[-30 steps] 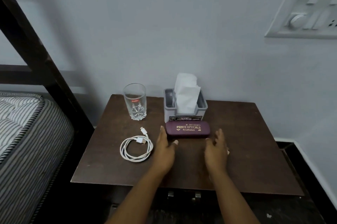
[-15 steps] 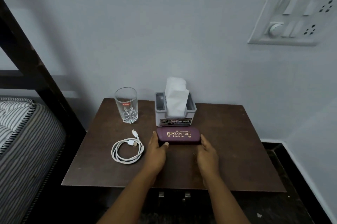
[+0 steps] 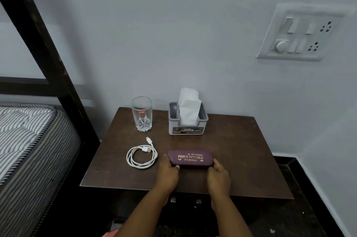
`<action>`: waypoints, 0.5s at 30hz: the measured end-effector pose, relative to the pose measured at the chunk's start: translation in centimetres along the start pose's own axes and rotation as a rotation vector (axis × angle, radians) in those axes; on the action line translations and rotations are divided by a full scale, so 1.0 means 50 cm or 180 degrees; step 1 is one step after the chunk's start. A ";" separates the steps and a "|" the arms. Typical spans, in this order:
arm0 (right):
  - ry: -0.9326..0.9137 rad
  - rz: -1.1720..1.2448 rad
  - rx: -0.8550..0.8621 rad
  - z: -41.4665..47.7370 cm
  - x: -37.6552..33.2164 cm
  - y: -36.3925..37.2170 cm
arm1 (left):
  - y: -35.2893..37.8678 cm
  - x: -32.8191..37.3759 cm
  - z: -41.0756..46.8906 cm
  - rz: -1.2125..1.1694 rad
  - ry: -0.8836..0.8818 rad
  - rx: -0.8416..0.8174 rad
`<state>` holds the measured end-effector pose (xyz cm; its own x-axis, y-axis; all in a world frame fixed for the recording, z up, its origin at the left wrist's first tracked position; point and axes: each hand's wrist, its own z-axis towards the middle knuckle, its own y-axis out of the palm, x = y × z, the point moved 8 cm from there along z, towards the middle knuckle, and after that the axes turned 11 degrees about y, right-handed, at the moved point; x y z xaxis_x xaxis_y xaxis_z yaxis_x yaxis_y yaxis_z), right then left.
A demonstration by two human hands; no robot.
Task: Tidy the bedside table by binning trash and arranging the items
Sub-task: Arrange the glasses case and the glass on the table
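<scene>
A maroon spectacle case (image 3: 190, 158) with gold lettering lies near the front middle of the dark wooden bedside table (image 3: 241, 150). My left hand (image 3: 167, 172) grips its left end and my right hand (image 3: 218, 175) grips its right end. A coiled white charging cable (image 3: 142, 154) lies just left of the case. Behind it stands an empty clear glass (image 3: 141, 113). A grey tissue holder (image 3: 188, 123) with white tissue sticking up stands at the back middle, well apart from the case.
A bed with a striped mattress (image 3: 27, 144) and a dark frame post (image 3: 44, 47) is close on the left. The wall is right behind the table, with a switchboard (image 3: 301, 33) up on the right. Dark floor lies to the right.
Both hands closed onto the ends of the case and drew it toward the table's front, away from the tissue holder. The camera view shifted to the left and up.
</scene>
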<state>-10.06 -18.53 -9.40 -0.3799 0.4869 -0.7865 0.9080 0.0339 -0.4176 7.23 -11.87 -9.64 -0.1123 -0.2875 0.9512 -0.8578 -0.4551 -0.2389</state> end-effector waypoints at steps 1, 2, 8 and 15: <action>0.0031 0.0019 0.0026 -0.002 0.004 -0.003 | 0.002 -0.005 -0.002 0.0026 -0.0052 -0.0033; 0.0054 0.0047 0.0056 -0.003 0.006 -0.007 | 0.003 -0.012 -0.002 0.0041 -0.0097 -0.0043; 0.0114 0.0762 0.0143 0.034 -0.011 -0.042 | -0.060 0.056 0.001 0.0439 0.0316 0.0668; -0.0010 0.1590 -0.0976 0.102 -0.058 -0.010 | -0.066 0.108 0.053 -0.0488 0.0620 0.0650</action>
<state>-10.29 -24.40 -9.23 0.1073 0.5063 -0.8557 0.9866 0.0520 0.1545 10.80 -14.15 -4.25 -0.1002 -0.0447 0.9940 -0.7560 -0.6461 -0.1053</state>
